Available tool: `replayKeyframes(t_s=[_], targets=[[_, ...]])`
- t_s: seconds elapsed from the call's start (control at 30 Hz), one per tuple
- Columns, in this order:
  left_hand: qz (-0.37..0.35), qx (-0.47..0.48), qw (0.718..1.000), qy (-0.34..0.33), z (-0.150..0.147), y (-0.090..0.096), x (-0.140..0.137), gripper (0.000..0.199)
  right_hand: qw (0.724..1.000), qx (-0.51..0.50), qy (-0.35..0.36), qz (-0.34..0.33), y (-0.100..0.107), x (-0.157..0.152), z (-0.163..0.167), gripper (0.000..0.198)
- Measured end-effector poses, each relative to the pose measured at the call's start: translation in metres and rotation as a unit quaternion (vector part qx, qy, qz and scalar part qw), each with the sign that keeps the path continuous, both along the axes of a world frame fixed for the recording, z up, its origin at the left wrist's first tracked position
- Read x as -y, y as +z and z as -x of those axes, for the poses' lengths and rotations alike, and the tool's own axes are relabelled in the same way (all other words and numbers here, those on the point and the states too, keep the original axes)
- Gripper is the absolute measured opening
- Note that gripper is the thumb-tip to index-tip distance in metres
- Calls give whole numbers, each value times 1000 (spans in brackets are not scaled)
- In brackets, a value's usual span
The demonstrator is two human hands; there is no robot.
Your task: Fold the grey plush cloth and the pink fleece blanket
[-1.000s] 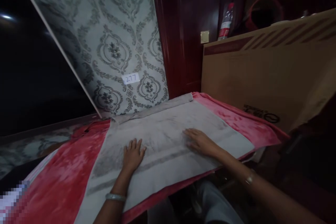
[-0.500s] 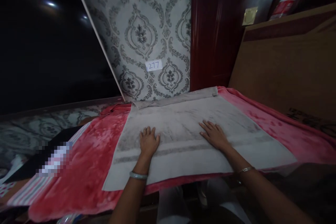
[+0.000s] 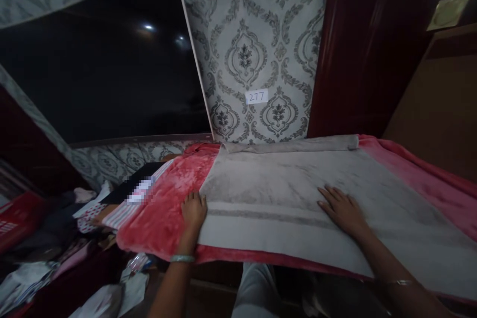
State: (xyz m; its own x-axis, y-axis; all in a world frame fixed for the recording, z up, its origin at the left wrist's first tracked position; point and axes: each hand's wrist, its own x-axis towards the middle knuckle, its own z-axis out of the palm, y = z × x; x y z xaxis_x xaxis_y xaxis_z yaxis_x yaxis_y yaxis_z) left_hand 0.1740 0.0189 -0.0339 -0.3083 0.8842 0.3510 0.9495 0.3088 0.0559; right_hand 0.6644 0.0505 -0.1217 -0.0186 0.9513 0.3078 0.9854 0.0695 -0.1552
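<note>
A light grey towel (image 3: 257,176) lies spread out over a red plush blanket (image 3: 160,213), with a darker stripe along its near part and a rolled or folded strip along its far edge. My left hand (image 3: 194,210) rests flat at the towel's left edge, fingers spread, partly over the red blanket. On the towel's right part lies my right hand (image 3: 341,208), palm down with its fingers apart. Neither hand grips anything. The towel's near right corner runs towards the right border of the view.
Behind stands patterned wallpaper with a paper label (image 3: 257,96) reading 277. A large dark screen (image 3: 122,69) is at the left, a cardboard box (image 3: 439,94) at the right. Striped cloth (image 3: 122,211) lies beside the blanket. Clothes and a red bag (image 3: 18,221) are at lower left.
My view has turned left. My left hand has slid left to the towel's edge, and my hands are farther apart. The towel stays spread on the blanket.
</note>
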Motion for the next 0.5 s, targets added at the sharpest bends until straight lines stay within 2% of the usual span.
replayKeyframes(t_s=[0.1,0.17,0.23,0.37,0.43,0.5], targets=[[-24,22,999,10,3,0,3,41,999,-35,28,-8,-3,-3,-8,59],[-27,71,997,17,4,-1,1,42,996,-69,55,-28,-6,-3,-20,57],[-24,134,990,26,7,-3,-3,42,992,-94,47,-70,-9,3,-40,56],[-2,229,972,52,27,-7,-19,43,979,-76,-103,-156,-11,33,-89,54],[12,260,964,49,40,-9,-30,44,971,-55,-172,-155,-7,50,-109,52],[23,281,959,37,52,-9,-40,43,967,-38,-220,-125,0,64,-123,51]])
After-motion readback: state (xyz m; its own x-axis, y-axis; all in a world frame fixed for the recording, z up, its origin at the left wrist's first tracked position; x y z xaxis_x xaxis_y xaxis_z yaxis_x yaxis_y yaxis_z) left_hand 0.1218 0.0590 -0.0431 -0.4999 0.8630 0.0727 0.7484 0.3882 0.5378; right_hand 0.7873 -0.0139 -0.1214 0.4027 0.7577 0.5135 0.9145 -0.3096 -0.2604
